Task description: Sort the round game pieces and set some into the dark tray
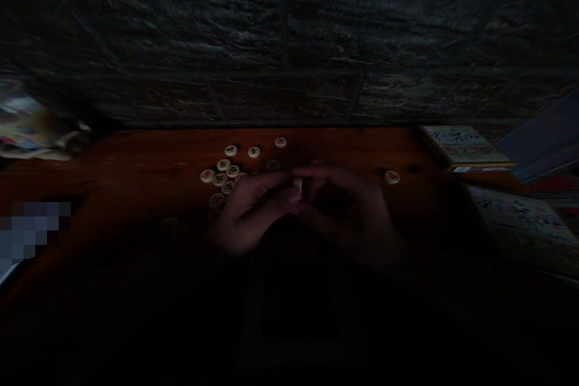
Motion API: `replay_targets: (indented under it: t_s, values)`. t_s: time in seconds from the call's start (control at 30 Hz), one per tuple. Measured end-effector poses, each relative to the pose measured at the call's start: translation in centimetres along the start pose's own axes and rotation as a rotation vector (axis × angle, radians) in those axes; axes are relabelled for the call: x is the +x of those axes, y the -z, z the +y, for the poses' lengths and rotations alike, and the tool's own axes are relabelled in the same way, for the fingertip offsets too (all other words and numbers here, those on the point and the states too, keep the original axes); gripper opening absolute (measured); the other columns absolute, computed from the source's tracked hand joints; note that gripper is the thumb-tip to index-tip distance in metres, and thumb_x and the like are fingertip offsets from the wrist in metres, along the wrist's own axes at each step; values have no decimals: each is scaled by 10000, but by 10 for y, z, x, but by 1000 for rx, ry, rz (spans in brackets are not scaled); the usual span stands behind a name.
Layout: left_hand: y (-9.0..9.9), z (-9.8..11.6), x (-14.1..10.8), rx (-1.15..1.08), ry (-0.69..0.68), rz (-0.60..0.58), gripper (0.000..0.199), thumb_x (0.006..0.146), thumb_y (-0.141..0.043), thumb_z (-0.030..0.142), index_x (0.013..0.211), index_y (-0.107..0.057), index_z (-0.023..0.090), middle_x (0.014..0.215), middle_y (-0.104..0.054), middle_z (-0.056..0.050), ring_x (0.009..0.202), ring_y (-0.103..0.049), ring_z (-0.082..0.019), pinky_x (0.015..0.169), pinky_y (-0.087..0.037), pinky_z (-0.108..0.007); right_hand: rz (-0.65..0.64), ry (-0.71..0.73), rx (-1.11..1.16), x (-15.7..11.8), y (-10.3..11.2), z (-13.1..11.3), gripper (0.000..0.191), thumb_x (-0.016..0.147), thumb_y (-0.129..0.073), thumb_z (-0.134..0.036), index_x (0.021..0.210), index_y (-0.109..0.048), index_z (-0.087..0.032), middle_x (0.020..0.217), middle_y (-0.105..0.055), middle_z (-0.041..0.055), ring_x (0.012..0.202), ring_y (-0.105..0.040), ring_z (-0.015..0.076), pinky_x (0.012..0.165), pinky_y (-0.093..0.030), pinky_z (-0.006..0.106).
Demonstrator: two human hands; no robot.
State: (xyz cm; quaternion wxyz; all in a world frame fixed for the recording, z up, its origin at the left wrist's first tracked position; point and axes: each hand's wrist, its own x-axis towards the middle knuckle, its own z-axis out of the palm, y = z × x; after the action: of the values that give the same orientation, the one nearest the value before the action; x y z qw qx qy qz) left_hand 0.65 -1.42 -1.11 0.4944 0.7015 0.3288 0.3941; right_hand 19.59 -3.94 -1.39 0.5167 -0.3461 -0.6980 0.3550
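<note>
In dim light, both hands meet over the wooden table. A small pale xiangqi piece, turned on edge, sits between the fingertips. My left hand pinches it with thumb and index finger. My right hand is curled against it from the other side, thumb and fingers closing on the same piece. Just beyond and beside my left hand lie several round xiangqi pieces with red or black characters, some partly covered by that hand. One red-marked piece lies apart, right of my right hand.
A dark brick wall rises behind the wooden table. Two flat illustrated boxes lie at the right, near a grey slanted panel. A pale cluttered object stands far left, above a pixelated patch. The foreground is nearly black.
</note>
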Motion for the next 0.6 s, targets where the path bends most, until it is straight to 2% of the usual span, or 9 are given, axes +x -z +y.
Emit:
replay_targets:
  t_s: [0.5,0.6]
  values:
    - [0,2,0,17,-17,-17,278,972,-614,380,782,-631,178,707,-541,2,692,-508,-156,615,-394,-286,-17,19,5,-1,1,1,272,893,-785,-228,1156,-733,-187,759,-647,-33,681,-610,110,654,-494,259]
    - [1,2,0,12,-14,-26,291,976,-618,414,805,-643,180,719,-561,-1,688,-519,-157,609,-398,-283,-16,-13,6,-1,1,0,279,886,-784,-219,1159,-730,-195,770,-650,-26,692,-613,118,672,-503,272]
